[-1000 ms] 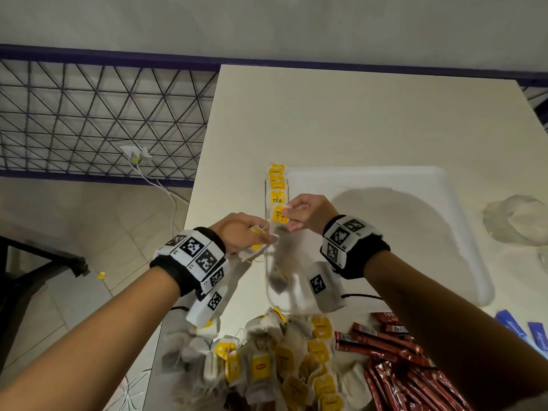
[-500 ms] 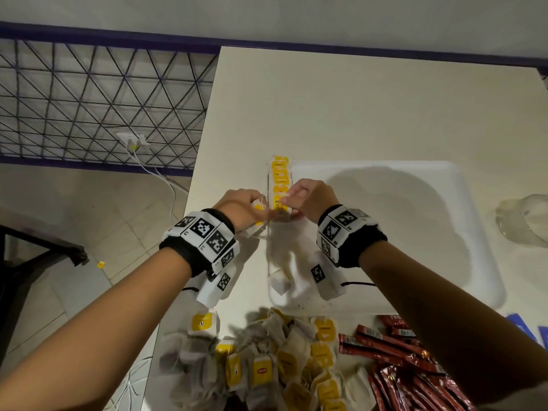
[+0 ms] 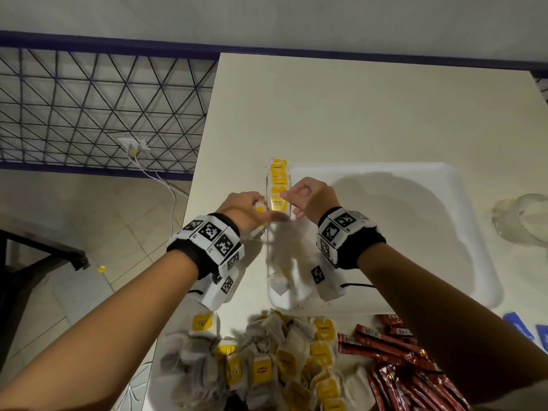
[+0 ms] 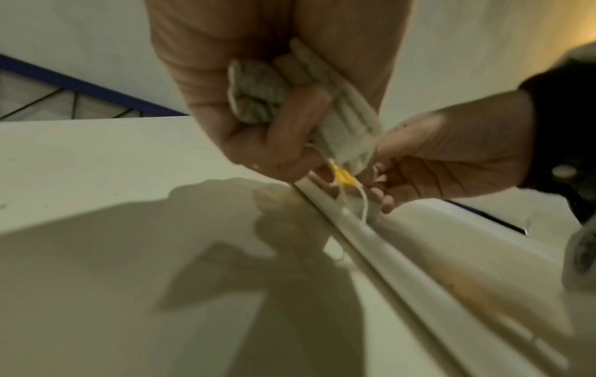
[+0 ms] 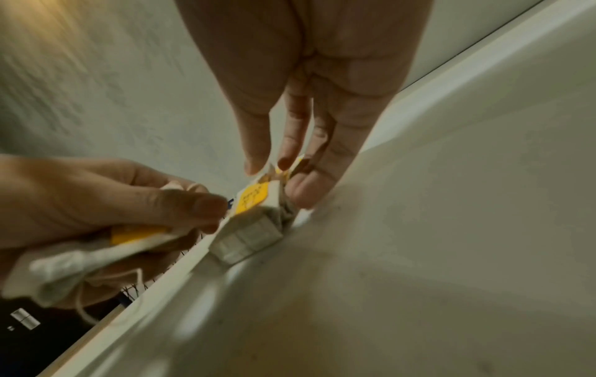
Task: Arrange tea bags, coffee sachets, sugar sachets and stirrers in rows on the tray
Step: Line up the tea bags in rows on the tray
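Both hands work at the tray's (image 3: 462, 203) left edge: the left hand (image 3: 246, 210) clamps spare tea bags (image 4: 341, 122), and the right hand's (image 3: 308, 200) straight fingertips (image 5: 300, 191) press the row of tea bags (image 3: 278, 185). This row runs from centre toward upper frame, so the next bag probably goes at its lower end, nearer the left hand.

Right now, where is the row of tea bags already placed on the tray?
In the head view, the row of tea bags runs along the tray's left edge, its near end between the left hand and right hand.

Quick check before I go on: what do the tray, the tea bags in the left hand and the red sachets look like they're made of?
Tray: looks like white moulded plastic, smooth with a soft sheen and rounded rim. Tea bags in the left hand: thin matte filter paper, crumpling, with string and yellow paper tags. Red coffee sachets: probably glossy foil or plastic film; they glint.
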Action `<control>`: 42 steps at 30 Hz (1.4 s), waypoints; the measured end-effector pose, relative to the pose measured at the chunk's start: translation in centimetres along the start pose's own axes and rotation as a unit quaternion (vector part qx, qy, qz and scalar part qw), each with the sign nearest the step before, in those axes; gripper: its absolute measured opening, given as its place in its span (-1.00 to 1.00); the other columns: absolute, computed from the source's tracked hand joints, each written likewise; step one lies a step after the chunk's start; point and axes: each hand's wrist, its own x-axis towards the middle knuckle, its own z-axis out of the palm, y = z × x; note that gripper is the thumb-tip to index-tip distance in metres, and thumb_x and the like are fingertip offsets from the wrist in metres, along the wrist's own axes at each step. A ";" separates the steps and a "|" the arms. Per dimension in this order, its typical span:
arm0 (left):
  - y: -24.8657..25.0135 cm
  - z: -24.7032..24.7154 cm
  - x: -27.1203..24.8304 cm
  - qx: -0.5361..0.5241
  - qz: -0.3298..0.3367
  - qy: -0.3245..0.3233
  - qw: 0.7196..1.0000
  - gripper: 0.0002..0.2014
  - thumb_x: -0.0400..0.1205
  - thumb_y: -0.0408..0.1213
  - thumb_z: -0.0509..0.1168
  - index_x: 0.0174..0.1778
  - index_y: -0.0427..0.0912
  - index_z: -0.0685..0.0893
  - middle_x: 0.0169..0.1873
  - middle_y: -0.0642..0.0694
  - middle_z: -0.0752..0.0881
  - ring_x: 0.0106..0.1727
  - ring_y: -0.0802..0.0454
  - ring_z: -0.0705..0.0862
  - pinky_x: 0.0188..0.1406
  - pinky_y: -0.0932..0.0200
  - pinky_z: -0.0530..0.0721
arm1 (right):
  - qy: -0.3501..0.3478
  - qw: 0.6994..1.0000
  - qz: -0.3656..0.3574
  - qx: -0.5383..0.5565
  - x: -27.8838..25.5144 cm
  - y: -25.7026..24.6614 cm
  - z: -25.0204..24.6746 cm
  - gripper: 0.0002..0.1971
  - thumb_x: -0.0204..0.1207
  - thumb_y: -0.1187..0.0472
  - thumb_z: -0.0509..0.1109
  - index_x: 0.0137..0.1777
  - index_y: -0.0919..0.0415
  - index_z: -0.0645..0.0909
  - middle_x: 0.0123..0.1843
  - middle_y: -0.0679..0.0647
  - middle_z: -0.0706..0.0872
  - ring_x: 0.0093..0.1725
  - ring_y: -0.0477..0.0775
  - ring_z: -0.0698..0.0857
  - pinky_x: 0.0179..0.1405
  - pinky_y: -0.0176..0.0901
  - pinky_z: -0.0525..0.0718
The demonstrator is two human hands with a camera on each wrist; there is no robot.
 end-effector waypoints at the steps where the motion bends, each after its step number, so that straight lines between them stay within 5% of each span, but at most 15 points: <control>1: -0.1 -0.3 -0.1 -0.024 -0.001 -0.004 1.000 -0.67 0.49 0.16 0.37 -0.30 -0.03 0.54 -0.36 -0.01 0.59 -0.38 0.12 0.56 -0.49 0.27 0.49 | 0.009 1.000 -0.007 0.007 -0.4 -0.2 -0.1 -0.80 0.46 0.10 0.46 -0.26 0.15 0.52 -0.47 0.02 0.59 -0.49 -0.02 0.58 -0.21 -0.16 0.64; 4: -0.3 -0.9 -0.8 -0.126 -0.016 -0.024 0.992 -0.70 0.65 0.09 0.17 -0.17 -0.05 0.61 -0.34 0.00 0.61 -0.48 0.17 0.62 -0.65 0.35 0.55 | -0.020 0.999 -0.018 0.028 -2.0 -0.9 -0.3 -0.78 0.50 0.07 0.42 -0.29 0.11 0.50 -0.47 0.02 0.59 -0.48 0.02 0.56 -0.11 -0.05 0.64; 7: -0.1 -1.1 -1.6 -0.236 -0.060 -0.041 0.969 -0.65 0.68 0.07 0.12 0.01 -0.14 0.62 -0.30 -0.08 0.58 -0.56 0.13 0.57 -0.71 0.35 0.48 | -0.138 0.988 0.002 0.067 -4.2 -2.0 -0.1 -0.81 0.49 0.08 0.43 -0.26 0.13 0.53 -0.40 0.06 0.60 -0.43 0.05 0.58 -0.11 0.10 0.68; 10: 0.3 -1.3 -2.6 -0.277 -0.079 -0.067 0.955 -0.59 0.69 0.09 0.07 0.13 -0.18 0.59 -0.18 -0.15 0.53 -0.35 0.02 0.55 -0.55 0.28 0.54 | -0.208 0.976 0.029 0.060 -6.1 -2.8 0.5 -0.78 0.53 0.11 0.38 -0.26 0.18 0.48 -0.36 0.09 0.55 -0.44 0.01 0.55 -0.35 -0.15 0.64; 14: 0.8 -1.2 -4.5 -0.329 -0.085 -0.101 0.935 -0.67 0.72 0.07 0.04 -0.16 -0.08 0.53 -0.41 -0.03 0.49 -0.45 0.13 0.47 -0.60 0.33 0.50 | -0.165 0.979 0.062 0.098 -6.7 -2.9 0.8 -0.78 0.55 0.19 0.37 -0.27 0.21 0.44 -0.38 0.13 0.55 -0.45 0.02 0.55 -0.42 -0.18 0.61; 18: 0.0 -0.8 -5.5 -0.334 -0.062 -0.099 0.935 -0.67 0.67 0.12 0.11 -0.05 -0.07 0.54 -0.41 -0.04 0.42 -0.44 0.12 0.42 -0.64 0.35 0.45 | -0.125 0.978 0.053 0.159 -7.1 -3.4 0.0 -0.79 0.55 0.32 0.35 -0.27 0.22 0.41 -0.39 0.15 0.55 -0.46 0.02 0.56 -0.57 -0.26 0.62; 22: -0.7 -0.7 -6.2 -0.379 -0.035 -0.080 0.921 -0.82 0.66 -0.06 0.23 -0.12 -0.10 0.56 -0.54 -0.02 0.51 -0.54 0.08 0.44 -0.73 0.42 0.26 | -0.099 0.978 0.043 0.181 -7.6 -3.4 -0.8 -0.79 0.52 0.37 0.38 -0.28 0.20 0.43 -0.41 0.14 0.53 -0.50 -0.05 0.55 -0.56 -0.31 0.63; 26: -1.3 -0.7 -6.5 -0.349 -0.007 -0.054 0.935 -0.94 0.62 -0.20 0.31 -0.17 -0.03 0.62 -0.68 0.14 0.49 -0.63 0.18 0.46 -0.73 0.43 0.23 | -0.086 0.978 0.044 0.184 -7.8 -2.8 -1.1 -0.82 0.49 0.34 0.42 -0.26 0.19 0.47 -0.38 0.10 0.53 -0.45 -0.05 0.54 -0.53 -0.35 0.64; 32: -1.2 -0.9 -6.7 -0.297 0.043 0.005 0.954 -0.89 0.54 -0.19 0.42 -0.09 0.10 0.64 -0.53 -0.02 0.46 -0.55 0.11 0.43 -0.70 0.36 0.30 | -0.112 0.979 0.040 0.166 -8.2 -2.2 -1.3 -0.86 0.49 0.32 0.42 -0.22 0.18 0.51 -0.31 0.07 0.57 -0.39 -0.06 0.55 -0.36 -0.29 0.62; 36: -0.9 -1.2 -6.6 -0.321 0.092 -0.002 0.943 -0.73 0.55 -0.25 0.40 0.05 0.24 0.66 -0.60 0.09 0.46 -0.59 0.18 0.41 -0.68 0.36 0.29 | -0.146 0.975 0.034 0.163 -8.3 -2.2 -1.5 -0.89 0.50 0.32 0.40 -0.21 0.18 0.54 -0.28 0.05 0.59 -0.36 -0.06 0.56 -0.27 -0.24 0.61; 42: -0.5 -0.4 -5.7 -0.296 0.064 -0.023 0.953 -0.95 0.58 -0.19 0.37 -0.09 0.01 0.71 -0.65 0.05 0.44 -0.61 0.20 0.37 -0.66 0.38 0.26 | -0.147 0.975 0.034 0.161 -7.8 -1.9 -1.6 -0.85 0.51 0.33 0.40 -0.25 0.17 0.53 -0.34 0.04 0.56 -0.38 -0.08 0.54 -0.36 -0.34 0.57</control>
